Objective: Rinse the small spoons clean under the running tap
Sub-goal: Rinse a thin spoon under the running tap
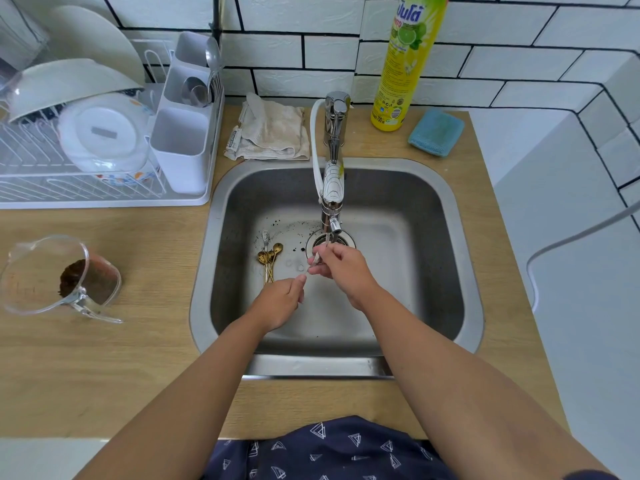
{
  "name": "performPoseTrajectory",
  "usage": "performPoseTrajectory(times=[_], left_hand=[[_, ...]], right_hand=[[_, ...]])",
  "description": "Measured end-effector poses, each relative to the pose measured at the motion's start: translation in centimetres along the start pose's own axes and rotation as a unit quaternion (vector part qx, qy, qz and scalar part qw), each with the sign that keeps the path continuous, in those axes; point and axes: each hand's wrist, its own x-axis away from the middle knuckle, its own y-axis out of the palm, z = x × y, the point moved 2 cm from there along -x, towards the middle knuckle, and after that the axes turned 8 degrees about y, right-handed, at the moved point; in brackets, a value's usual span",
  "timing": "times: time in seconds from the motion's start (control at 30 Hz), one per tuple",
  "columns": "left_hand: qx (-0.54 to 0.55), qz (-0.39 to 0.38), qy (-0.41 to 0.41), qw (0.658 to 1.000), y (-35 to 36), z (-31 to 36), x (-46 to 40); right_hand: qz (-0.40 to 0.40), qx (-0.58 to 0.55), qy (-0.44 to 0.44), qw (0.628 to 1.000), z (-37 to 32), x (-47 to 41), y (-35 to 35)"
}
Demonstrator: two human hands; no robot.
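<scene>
The right hand [341,268] pinches the bowl end of a thin pale small spoon [310,264] under the chrome tap's [331,216] stream, probably rubbing it clean, while the left hand [281,299] pinches the handle tip to steady it. Gold small spoons [269,259] wait on the steel sink [398,202] floor, just left of the drain.

bright even daylight | soft shadows | wide-angle edge bending | sharp focus
</scene>
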Motion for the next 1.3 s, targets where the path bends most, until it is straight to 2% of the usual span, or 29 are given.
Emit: performPoseTrajectory(times=[0.1, 0.73, 0.87, 1.07, 1.3], left_hand=[[0.011, -0.001, -0.007, 1.0, 0.0, 0.0, -0.2], [0.042, -0.013, -0.026, 0.999, 0.1, 0.4, 0.2], [0.061, -0.01, -0.037, 0.997, -0.2, 0.6, 0.1], [0.014, 0.025, 0.023, 0.999, -0.5, 0.9, 0.3], [0.013, 0.029, 0.019, 0.999, -0.6, 0.6, 0.3]], right_hand=[[-0.012, 0.031, -0.009, 0.999, -0.2, 0.1, 0.0], [0.001, 0.04, -0.005, 0.999, -0.1, 0.1, -0.4], [-0.031, 0.047, -0.007, 0.998, 0.1, 0.1, -0.3], [0.096, -0.034, -0.004, 0.995, 0.4, -0.2, -1.4], [0.072, 0.052, -0.043, 0.995, 0.1, -0.3, -0.9]])
